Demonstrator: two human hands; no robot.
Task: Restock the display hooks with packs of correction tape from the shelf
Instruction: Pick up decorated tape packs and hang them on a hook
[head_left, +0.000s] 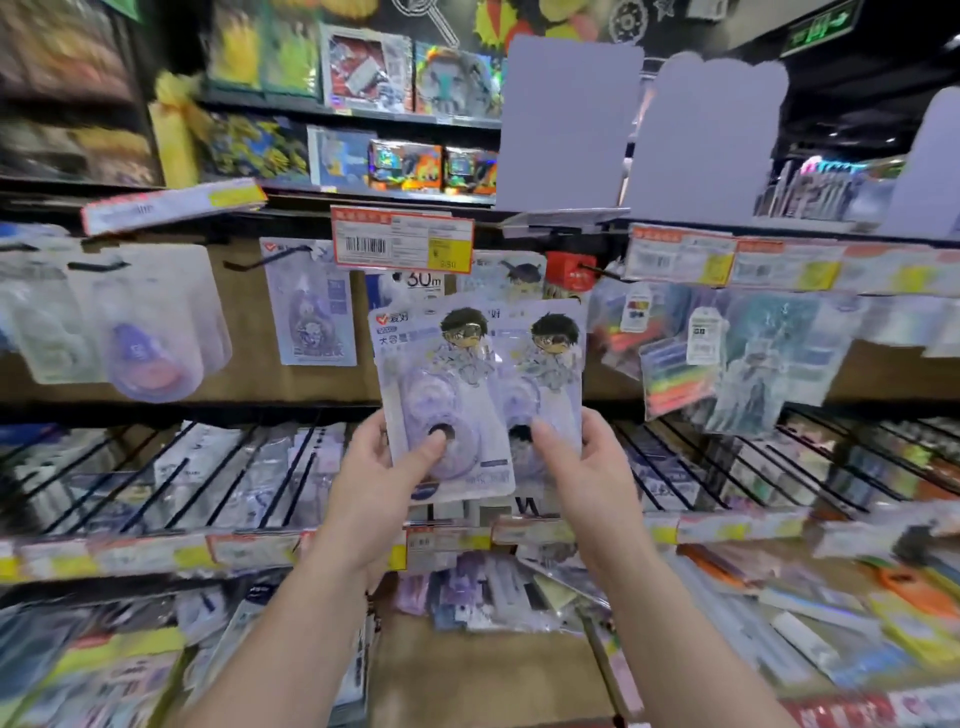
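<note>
Mid-restock, by look of it: two correction tape packs (470, 395) in hand, overlapping, raised before pegboard below price tag (402, 245); not yet on any hook. Several packs (310, 306) already hanging along top rail.

Left hand (384, 467) pinches front pack's lower edge, thumb on blister. Right hand (576, 462) clamped likewise on rear pack's lower right corner. Both forearms angled up.

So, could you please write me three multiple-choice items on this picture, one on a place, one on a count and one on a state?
1. Where is the price tag with the barcode?
A. above the held packs
B. below the hands
C. on the floor

2. How many correction tape packs do the hands hold up?
A. one
B. two
C. five

3. What is the left hand doing?
A. hanging idle
B. gripping a pack
C. pointing

Answers: 1 A, the tag sits on the rail above them. 2 B, a left pack overlaps a right pack. 3 B, its thumb presses the pack's front; the right hand grips too.
</note>
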